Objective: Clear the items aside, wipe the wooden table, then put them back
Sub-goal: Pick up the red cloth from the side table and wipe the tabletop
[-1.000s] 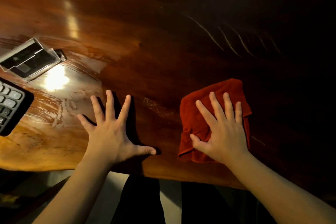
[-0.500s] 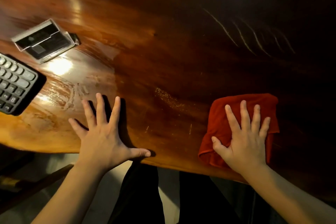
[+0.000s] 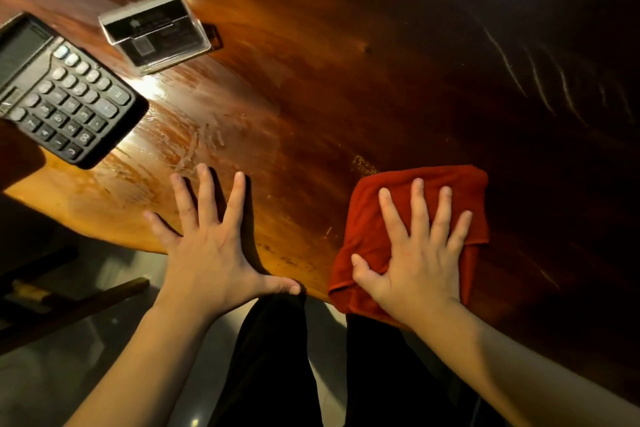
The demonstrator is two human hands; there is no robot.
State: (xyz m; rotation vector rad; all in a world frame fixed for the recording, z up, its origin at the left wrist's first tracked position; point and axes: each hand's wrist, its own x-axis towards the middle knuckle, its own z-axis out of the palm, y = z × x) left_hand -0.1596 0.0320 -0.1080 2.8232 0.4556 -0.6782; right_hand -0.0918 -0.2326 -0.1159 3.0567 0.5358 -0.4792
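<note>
I see a glossy wooden worktop [image 3: 346,62], smeared near its left edge. My right hand [image 3: 415,263] presses the folded red cloth [image 3: 460,191] flat at the near edge, fingers spread. My left hand [image 3: 211,253] lies splayed beside it. The black calculator [image 3: 59,90] is cut off at left; the print on the clear card holder [image 3: 156,31] is illegible.

Setting: an office or shop counter, dimly lit.
Desk evidence: black desktop calculator [image 3: 65,94] beside a clear acrylic card holder [image 3: 156,32] stocked with dark cards.
Surface: polished wooden table [image 3: 311,62], glossy with lamp glare.
Floor: pale tiles below the table's edge.
</note>
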